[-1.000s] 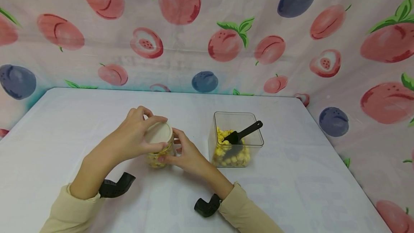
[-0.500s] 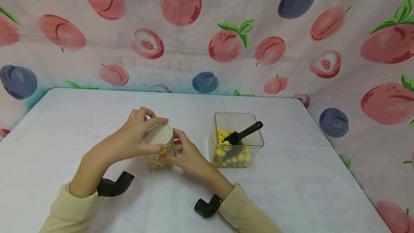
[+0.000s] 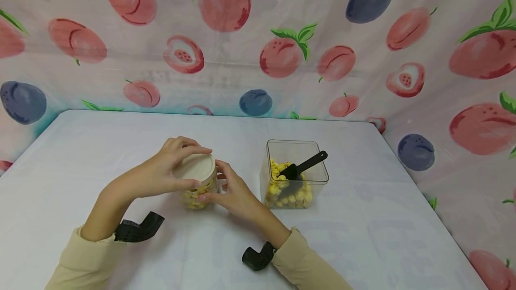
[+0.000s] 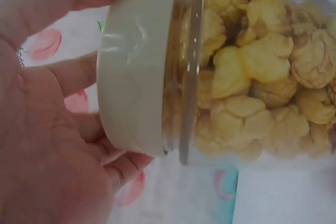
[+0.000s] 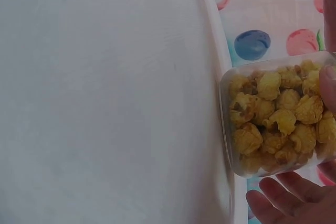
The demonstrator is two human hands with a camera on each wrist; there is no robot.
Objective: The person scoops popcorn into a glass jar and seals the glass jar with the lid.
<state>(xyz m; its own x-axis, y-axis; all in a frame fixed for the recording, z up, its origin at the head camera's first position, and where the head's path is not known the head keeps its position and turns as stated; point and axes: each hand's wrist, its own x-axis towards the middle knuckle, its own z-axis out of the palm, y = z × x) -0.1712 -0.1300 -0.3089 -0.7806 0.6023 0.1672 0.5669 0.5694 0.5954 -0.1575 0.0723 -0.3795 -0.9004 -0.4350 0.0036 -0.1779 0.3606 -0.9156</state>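
The left hand, fingers curled over the cream round lid, has turned slightly since a second ago, tightening it on the clear popcorn-filled jar; the right hand clasps the jar standing mid-table, left of the square clear tub.

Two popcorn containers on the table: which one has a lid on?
The round jar between both hands: the left hand grips its cream lid. The square clear box to its right stands open, a black scoop inside.
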